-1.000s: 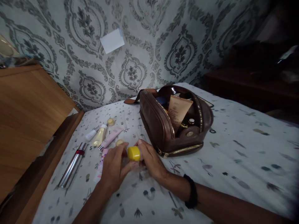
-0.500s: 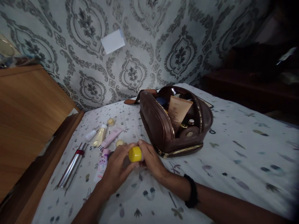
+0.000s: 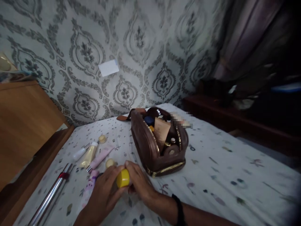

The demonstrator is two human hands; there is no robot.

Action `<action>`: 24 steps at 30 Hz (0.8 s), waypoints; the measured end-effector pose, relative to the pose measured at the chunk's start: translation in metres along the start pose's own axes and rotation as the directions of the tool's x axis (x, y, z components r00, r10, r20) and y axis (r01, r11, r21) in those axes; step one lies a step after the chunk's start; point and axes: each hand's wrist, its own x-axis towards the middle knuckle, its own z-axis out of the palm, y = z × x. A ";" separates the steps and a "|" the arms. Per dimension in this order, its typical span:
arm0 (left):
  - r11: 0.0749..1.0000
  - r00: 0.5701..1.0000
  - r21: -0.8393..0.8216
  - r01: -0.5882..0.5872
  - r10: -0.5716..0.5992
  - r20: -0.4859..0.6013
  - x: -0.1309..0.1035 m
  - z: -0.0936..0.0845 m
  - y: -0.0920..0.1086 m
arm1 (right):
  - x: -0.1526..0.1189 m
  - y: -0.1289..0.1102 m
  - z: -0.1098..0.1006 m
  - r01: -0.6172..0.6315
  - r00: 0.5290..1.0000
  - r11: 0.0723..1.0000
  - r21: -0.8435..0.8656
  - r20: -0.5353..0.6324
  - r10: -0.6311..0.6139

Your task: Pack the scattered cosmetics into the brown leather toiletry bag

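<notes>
Both my hands meet around a small yellow-capped container (image 3: 123,178), its round cap facing me and its body mostly hidden by my fingers. My left hand (image 3: 104,188) is closed on its left side, thumb below the cap and fingers above. From the right, my right hand (image 3: 139,182) wraps the body behind the cap; a black band circles that wrist. Just behind my hands stands an unzipped brown leather bag (image 3: 144,146) with a tan tube (image 3: 161,129) sticking up inside. Beside my left hand lie a pink-and-purple bottle (image 3: 90,185) and a round cream-coloured item (image 3: 110,163).
On the patterned bedsheet (image 3: 211,188) to the left lie a pink tube (image 3: 101,158), a gold tube (image 3: 89,155), a small white tube (image 3: 80,153), another round item (image 3: 102,138) and a silver cylinder (image 3: 50,197). A wooden cabinet (image 3: 28,119) borders the left; a papered wall (image 3: 131,40) rises behind.
The camera view has shifted, so the bag and cosmetics appear lower and farther left. Both hands keep their grip on the yellow-capped container.
</notes>
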 end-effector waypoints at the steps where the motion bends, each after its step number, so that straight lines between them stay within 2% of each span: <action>1: 0.998 0.999 -0.041 0.051 -0.051 -0.015 -0.001 0.001 -0.001 | -0.002 -0.002 -0.002 0.041 0.999 0.997 -0.073 0.004 -0.041; 3: 0.972 0.980 -0.149 0.183 -0.192 -0.054 -0.001 0.002 -0.001 | -0.008 -0.010 -0.010 0.189 0.981 0.946 -0.263 0.008 -0.194; 5: 0.914 0.944 -0.284 0.290 -0.321 -0.070 0.002 -0.001 0.003 | -0.020 -0.024 -0.025 0.377 0.914 0.818 -0.433 0.030 -0.406; 7: 0.851 0.916 -0.397 0.345 -0.398 -0.056 0.006 -0.005 0.008 | -0.033 -0.042 -0.046 0.552 0.795 0.661 -0.509 0.083 -0.600; 9: 0.803 0.894 -0.456 0.384 -0.448 -0.037 0.010 -0.009 0.013 | -0.041 -0.062 -0.071 0.670 0.628 0.461 -0.582 0.114 -0.770; 10: 0.784 0.882 -0.470 0.405 -0.471 -0.027 0.013 -0.010 0.015 | -0.042 -0.072 -0.084 0.668 0.534 0.368 -0.647 0.073 -0.842; 11: 0.769 0.871 -0.479 0.423 -0.491 -0.020 0.015 -0.011 0.017 | -0.041 -0.080 -0.095 0.637 0.471 0.319 -0.702 0.027 -0.882; 13: 0.759 0.861 -0.484 0.436 -0.508 -0.020 0.019 -0.012 0.022 | -0.032 -0.093 -0.114 0.519 0.391 0.281 -0.807 -0.068 -0.918; 15: 0.772 0.862 -0.467 0.431 -0.506 -0.041 0.023 -0.014 0.026 | -0.020 -0.097 -0.126 0.448 0.381 0.264 -0.855 -0.084 -0.921; 18: 0.816 0.878 -0.421 0.397 -0.471 -0.085 0.034 -0.022 0.034 | -0.007 -0.092 -0.129 0.459 0.432 0.241 -0.855 -0.022 -0.902; 19: 0.828 0.884 -0.411 0.382 -0.456 -0.099 0.039 -0.027 0.037 | -0.006 -0.088 -0.128 0.476 0.435 0.232 -0.848 -0.003 -0.901; 21: 0.844 0.897 -0.407 0.348 -0.426 -0.115 0.055 -0.038 0.043 | -0.007 -0.082 -0.125 0.504 0.414 0.213 -0.837 0.018 -0.910; 24: 0.868 0.924 -0.396 0.299 -0.367 -0.107 0.093 -0.054 0.052 | -0.012 -0.076 -0.121 0.541 0.359 0.175 -0.822 0.039 -0.932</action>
